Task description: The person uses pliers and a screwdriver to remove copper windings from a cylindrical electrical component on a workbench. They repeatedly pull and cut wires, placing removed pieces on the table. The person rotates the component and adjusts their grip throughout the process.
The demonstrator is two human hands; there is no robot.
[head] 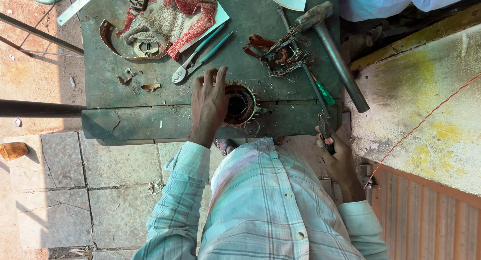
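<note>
My left hand [209,102] rests on a round motor stator [240,105] with copper wire ends sticking out, gripping its left side on the dark metal table [130,124]. My right hand [336,157] hangs at the table's near right corner, closed on a thin dark tool [324,130] whose kind I cannot tell. A green-handled screwdriver [320,92] lies just beyond it.
A hammer [330,49] lies at the right of the table, pliers with teal handles [198,57] left of centre, a bundle of copper wire [280,54] between them. A patterned cloth [170,17] lies at the back. A stained wall ledge [426,104] stands on the right, with stone paving [100,190] below.
</note>
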